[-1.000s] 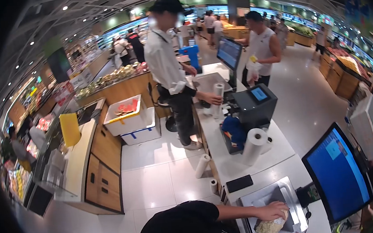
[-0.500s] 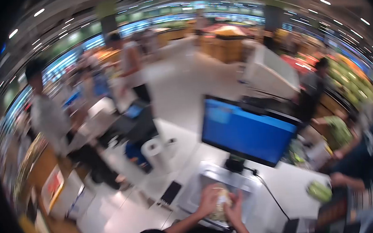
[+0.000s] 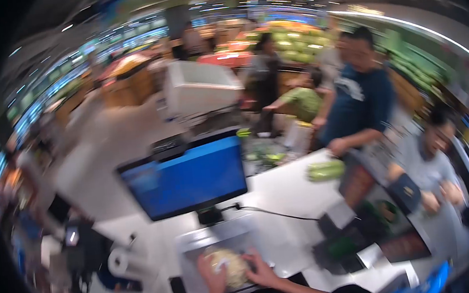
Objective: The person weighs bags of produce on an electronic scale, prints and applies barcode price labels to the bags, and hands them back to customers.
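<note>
A clear-looking bag of pale, cream-coloured food (image 3: 229,268) lies on the metal tray of a scale (image 3: 190,242), in front of the monitor. My left hand (image 3: 213,275) grips the bag's left side, with the fingers curled against it. On its right side my right hand (image 3: 261,270) holds the bag, the fingertips pressed to its edge. Motion blur hides the exact kind of food. A black phone (image 3: 179,291) lies on the counter to the left of the tray.
The monitor (image 3: 192,175) stands behind the scale, its cable (image 3: 279,215) running right. A roll of bags (image 3: 123,262) stands left. Green produce (image 3: 326,170) lies on the counter by a person in a dark blue shirt (image 3: 356,102). Black devices (image 3: 343,237) stand right; another person sits beyond.
My view has swung to the right, so the monitor and scale appear further left. The bag has come down onto the tray, with both hands still at its sides.
</note>
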Tool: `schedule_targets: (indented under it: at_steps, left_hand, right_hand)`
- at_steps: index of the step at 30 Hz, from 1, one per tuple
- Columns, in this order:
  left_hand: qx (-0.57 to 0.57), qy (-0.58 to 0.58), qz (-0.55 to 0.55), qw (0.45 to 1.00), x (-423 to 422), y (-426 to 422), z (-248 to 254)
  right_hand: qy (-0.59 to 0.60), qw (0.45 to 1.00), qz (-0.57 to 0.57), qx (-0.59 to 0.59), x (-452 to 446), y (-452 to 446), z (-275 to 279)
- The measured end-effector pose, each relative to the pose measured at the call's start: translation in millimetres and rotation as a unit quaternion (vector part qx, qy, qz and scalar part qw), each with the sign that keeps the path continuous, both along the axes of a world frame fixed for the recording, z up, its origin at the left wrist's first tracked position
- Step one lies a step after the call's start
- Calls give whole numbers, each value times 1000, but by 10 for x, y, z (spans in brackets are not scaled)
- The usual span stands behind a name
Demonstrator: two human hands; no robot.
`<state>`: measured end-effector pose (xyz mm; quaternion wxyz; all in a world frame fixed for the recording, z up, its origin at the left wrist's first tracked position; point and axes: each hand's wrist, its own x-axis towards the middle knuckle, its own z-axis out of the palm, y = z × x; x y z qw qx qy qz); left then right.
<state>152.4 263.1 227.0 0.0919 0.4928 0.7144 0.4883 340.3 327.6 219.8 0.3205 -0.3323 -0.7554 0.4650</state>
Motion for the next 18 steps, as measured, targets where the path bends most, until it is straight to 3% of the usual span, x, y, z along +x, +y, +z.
schedule_targets:
  at_steps: [4, 8, 12, 15, 17, 18]
  left_hand:
    - [20, -40, -17, 999, -59, -20, -54]
    - [-2, 8, -28, 1000, -88, -56, -37]
    - [5, 11, -47, 999, -142, -124, -37]
    - [-18, -31, -71, 997, -118, -119, -13]
    - [-46, -38, -5, 998, -89, -144, -9]
    - [-45, -39, -29, 998, -100, -146, -131]
  right_hand:
    - [43, 998, -20, 41, -294, 30, 137]
    - [94, 993, -54, -46, -542, 55, 52]
    - [76, 995, -53, -44, -671, 102, 4]
    - [90, 990, -44, -100, -613, 178, -59]
    - [112, 986, -54, -108, -639, 201, -153]
    - [86, 989, -61, -99, -658, 204, -197]
